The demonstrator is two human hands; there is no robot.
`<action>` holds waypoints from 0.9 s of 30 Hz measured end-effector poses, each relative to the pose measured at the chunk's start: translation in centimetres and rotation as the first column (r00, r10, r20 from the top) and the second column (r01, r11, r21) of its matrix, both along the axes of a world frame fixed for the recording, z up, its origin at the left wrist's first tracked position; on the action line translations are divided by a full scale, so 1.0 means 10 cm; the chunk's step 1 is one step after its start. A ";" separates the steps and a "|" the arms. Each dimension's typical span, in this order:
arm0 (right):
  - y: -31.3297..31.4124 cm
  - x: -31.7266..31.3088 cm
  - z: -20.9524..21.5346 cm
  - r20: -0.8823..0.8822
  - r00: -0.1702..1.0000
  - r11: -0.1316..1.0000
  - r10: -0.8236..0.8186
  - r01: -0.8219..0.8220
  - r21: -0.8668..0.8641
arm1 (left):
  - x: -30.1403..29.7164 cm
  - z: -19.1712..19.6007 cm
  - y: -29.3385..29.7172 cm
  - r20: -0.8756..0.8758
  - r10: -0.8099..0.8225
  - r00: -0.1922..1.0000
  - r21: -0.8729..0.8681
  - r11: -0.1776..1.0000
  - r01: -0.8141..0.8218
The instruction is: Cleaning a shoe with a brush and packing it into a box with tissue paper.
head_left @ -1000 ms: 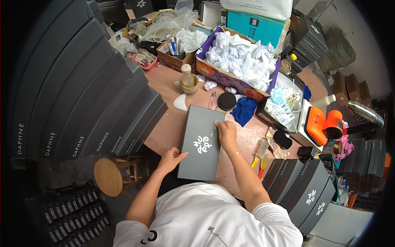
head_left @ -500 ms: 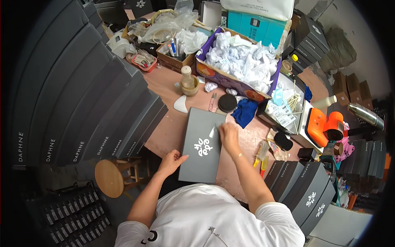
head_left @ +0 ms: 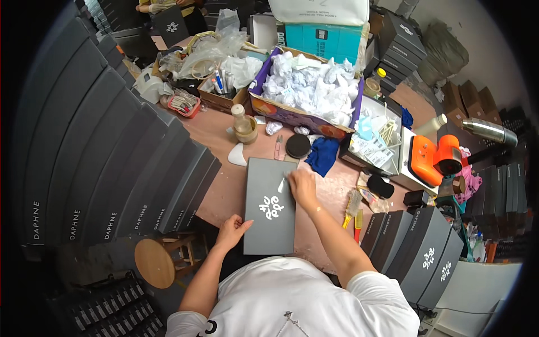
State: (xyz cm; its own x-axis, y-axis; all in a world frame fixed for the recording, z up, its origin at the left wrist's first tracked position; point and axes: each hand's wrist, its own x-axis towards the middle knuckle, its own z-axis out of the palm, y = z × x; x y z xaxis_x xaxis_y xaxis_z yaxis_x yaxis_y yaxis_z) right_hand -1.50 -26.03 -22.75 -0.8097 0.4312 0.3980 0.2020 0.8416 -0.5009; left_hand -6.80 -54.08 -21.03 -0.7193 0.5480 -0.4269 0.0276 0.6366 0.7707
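Note:
A dark grey lidded shoe box (head_left: 264,236) with a white flower-like print lies on the table in front of me. My left hand (head_left: 230,232) is closed at the box's lower left edge, thumb along the rim and fingers curled. My right hand (head_left: 303,188) is over the upper right edge, its fingers pinched together. Beside those fingertips a small white sliver (head_left: 281,185) shows on the lid; I cannot tell whether it is a held piece or a mark. Just past the box are a round black pad (head_left: 298,145) and a blue cloth (head_left: 322,157).
Stacked grey boxes (head_left: 112,140) rise at the left, with more boxes (head_left: 415,253) at the right. A purple carton (head_left: 306,117) of crumpled white paper stands behind. A bottle (head_left: 240,119), brushes (head_left: 352,208) and an orange device (head_left: 425,161) are around the table.
The view has shifted, and part of another person now shows at the top left. My right hand stays at the box's upper right edge; the white sliver beside it stands a little differently.

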 end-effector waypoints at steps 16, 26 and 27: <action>0.96 0.22 0.21 0.010 0.936 0.925 -0.352 0.347 0.155 | -0.13 0.42 0.73 -0.684 -0.239 0.689 0.098 0.907 0.411; -0.34 1.00 -0.33 0.080 0.997 0.545 0.014 0.060 -0.836 | -0.71 0.22 1.88 -0.524 -0.693 0.495 -0.321 0.699 0.639; -0.44 1.01 -0.35 0.009 0.998 0.487 0.067 -0.024 -0.873 | -0.70 0.21 1.93 -0.507 -0.697 0.508 -0.328 0.700 0.634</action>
State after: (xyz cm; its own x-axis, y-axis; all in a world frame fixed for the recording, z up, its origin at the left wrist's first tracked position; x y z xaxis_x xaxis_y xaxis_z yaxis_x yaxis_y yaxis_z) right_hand 8.64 -30.47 -26.29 -0.8433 0.5028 -0.1900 0.2126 -0.0126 -0.9771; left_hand -13.83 -34.76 -18.95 -0.2665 0.9512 -0.1556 0.8672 0.3071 0.3920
